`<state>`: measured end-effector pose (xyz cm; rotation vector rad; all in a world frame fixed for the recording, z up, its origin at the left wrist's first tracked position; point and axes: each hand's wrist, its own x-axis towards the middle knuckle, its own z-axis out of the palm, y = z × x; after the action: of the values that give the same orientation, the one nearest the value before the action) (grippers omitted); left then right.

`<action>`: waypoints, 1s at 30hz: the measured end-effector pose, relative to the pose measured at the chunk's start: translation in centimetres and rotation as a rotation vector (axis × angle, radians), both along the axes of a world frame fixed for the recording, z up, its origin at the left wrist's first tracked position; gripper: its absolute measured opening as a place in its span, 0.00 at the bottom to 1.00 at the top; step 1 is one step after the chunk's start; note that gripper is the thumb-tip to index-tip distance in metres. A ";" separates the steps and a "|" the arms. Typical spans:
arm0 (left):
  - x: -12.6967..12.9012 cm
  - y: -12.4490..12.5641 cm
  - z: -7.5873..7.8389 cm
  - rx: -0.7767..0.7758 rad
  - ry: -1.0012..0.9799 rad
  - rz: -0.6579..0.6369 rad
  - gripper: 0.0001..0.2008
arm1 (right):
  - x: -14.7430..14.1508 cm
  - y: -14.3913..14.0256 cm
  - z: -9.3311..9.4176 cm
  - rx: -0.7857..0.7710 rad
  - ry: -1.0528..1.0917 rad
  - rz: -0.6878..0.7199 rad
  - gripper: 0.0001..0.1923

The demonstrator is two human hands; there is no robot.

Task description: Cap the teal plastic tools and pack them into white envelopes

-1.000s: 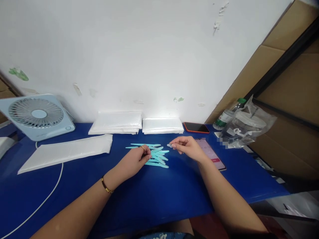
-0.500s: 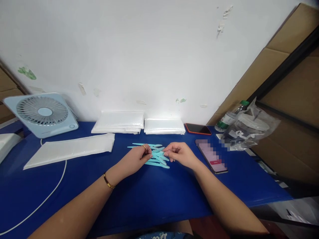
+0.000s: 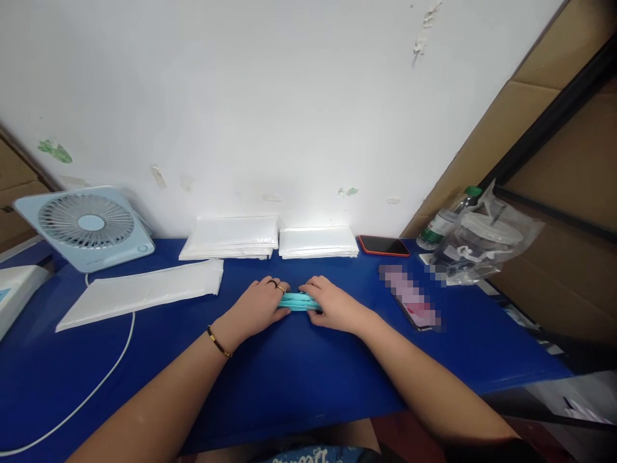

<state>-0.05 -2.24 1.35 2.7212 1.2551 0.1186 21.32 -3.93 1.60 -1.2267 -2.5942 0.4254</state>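
Note:
A bundle of slim turquoise plastic sticks, which look like eyebrow razors, lies crosswise between my two hands, just above or on the blue table. My left hand, wearing rings and a bracelet, is closed around the bundle's left end. Around the right end, my right hand is closed with thumb and fingers on either side. Only the middle of the bundle shows; both ends are hidden in my hands.
White packets stand in a left stack and a right stack by the wall. A white bag, a fan, a red-edged phone, another phone, a bottle and a bagged cup surround the blue table.
The turquoise razors were fanned out loosely under my pinching fingers; now they are gathered into one compact bundle. Both hands have moved to its ends and closed around it.

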 end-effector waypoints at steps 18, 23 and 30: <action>3.6 -1.5 -0.2 -0.215 -0.750 0.188 0.11 | -2.3 -0.4 13.8 0.135 -0.063 0.027 0.27; 3.8 -1.6 -1.2 -0.253 -0.824 0.225 0.08 | -5.5 -0.2 11.4 0.165 -0.038 0.064 0.17; 2.9 -1.1 -0.8 -0.158 -0.504 0.185 0.07 | -3.5 -0.7 9.1 0.011 0.046 0.006 0.16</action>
<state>2.88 -3.39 0.56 2.2351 1.2840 0.6484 17.79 -4.66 10.71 -1.1925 -2.5588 0.4353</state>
